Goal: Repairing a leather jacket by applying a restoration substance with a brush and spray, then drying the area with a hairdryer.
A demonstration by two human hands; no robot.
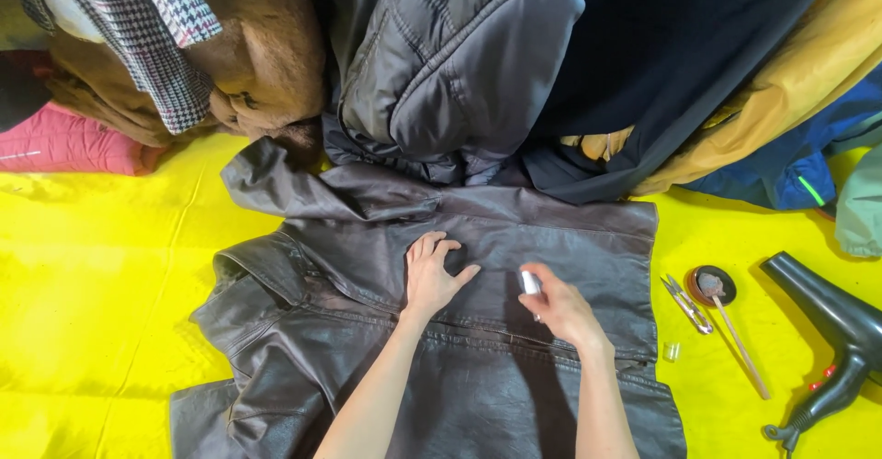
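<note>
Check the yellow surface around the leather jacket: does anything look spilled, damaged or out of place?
Nothing looks spilled or damaged. One small oddity: a tiny clear cap lies loose beside the jacket, apart from the small white bottle in the right hand. The left hand presses flat on the leather.

No packages, labels, signs or screens show anywhere in view.

The leather jacket (514, 367) lies on the table cover (101, 266), heaped coats (450, 64) behind it, scissors (687, 304), small dish (714, 285) and hair dryer (831, 330) to its right.
</note>
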